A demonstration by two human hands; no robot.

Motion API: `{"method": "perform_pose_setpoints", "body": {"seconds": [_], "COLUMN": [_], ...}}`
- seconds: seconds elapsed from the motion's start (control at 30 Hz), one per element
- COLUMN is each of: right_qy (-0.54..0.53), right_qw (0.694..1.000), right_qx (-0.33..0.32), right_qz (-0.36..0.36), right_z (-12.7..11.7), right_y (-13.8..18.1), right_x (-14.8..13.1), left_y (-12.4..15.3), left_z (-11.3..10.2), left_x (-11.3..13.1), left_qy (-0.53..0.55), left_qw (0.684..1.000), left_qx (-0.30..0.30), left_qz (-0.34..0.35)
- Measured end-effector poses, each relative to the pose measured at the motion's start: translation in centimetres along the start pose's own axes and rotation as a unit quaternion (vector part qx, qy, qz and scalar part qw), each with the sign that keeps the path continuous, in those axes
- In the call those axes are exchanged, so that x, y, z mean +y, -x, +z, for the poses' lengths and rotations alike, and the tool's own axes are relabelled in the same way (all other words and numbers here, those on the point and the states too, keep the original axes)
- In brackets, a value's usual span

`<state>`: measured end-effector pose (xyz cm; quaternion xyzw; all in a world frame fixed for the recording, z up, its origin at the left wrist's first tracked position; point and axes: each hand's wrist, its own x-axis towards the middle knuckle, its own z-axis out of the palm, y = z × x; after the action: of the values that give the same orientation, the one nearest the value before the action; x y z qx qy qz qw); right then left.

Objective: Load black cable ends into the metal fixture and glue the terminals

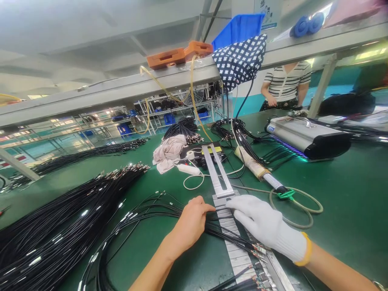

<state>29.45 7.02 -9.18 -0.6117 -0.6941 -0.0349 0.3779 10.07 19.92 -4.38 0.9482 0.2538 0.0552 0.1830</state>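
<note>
A slotted metal fixture [237, 254] runs down the bench, with black cables [226, 233] lying across its grooves. Bare and curled, my left hand [194, 216] holds a thin black cable at the fixture's left edge, index finger stretched along it. On the right edge, my right hand [260, 220] wears a white knit glove with a yellow cuff, its fingertips closed on the same cable near the top of the grooves. The cable end under the glove is hidden. Stripped cable ends with metal connectors [260, 252] stick out below the glove.
A large bundle of black cables [75, 218] covers the left bench. Behind the fixture are a crumpled cloth [170, 151] and a black control box [198, 155]. A silver lamp unit [306, 135] glows purple at right. Beyond it stands a person in a striped top [287, 83].
</note>
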Motion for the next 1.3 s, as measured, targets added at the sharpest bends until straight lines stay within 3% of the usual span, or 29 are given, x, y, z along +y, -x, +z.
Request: {"method": "perform_pose_setpoints", "body": {"seconds": [0.13, 0.43, 0.67, 0.83, 0.93, 1.0, 1.17, 1.3], "right_qy": [0.035, 0.075, 0.131, 0.097, 0.017, -0.042, -0.173, -0.235], "right_qw": [0.998, 0.994, 0.987, 0.991, 0.998, 0.998, 0.950, 0.928], "right_qx": [-0.008, -0.015, 0.008, 0.003, 0.019, 0.045, 0.107, 0.106], "right_qz": [-0.049, -0.083, -0.093, -0.097, -0.049, 0.019, 0.236, 0.268], "right_z": [0.2, -0.3, -0.1, 0.4, 0.7, 0.5, -1.0, -0.9], "right_y": [0.2, -0.4, -0.1, -0.3, -0.6, -0.8, -1.1, -1.4], "right_x": [-0.1, -1.3, -1.9, -1.8, -0.9, 0.1, 2.5, 3.0], "left_y": [0.0, -0.2, -0.3, -0.3, -0.4, -0.5, -0.8, -0.8], "left_z": [0.1, 0.7, 0.9, 1.1, 1.4, 1.6, 2.7, 3.4], "left_x": [0.2, 0.1, 1.3, 1.2, 1.1, 1.0, 0.7, 0.5], "left_qy": [-0.004, -0.013, -0.114, -0.099, -0.106, -0.134, -0.197, -0.182], "left_qw": [1.000, 1.000, 0.992, 0.994, 0.994, 0.990, 0.976, 0.975], "left_qx": [-0.010, -0.007, -0.043, -0.033, -0.015, -0.018, -0.019, -0.044], "left_qz": [0.022, 0.022, 0.031, 0.030, 0.038, 0.049, 0.090, 0.119]}}
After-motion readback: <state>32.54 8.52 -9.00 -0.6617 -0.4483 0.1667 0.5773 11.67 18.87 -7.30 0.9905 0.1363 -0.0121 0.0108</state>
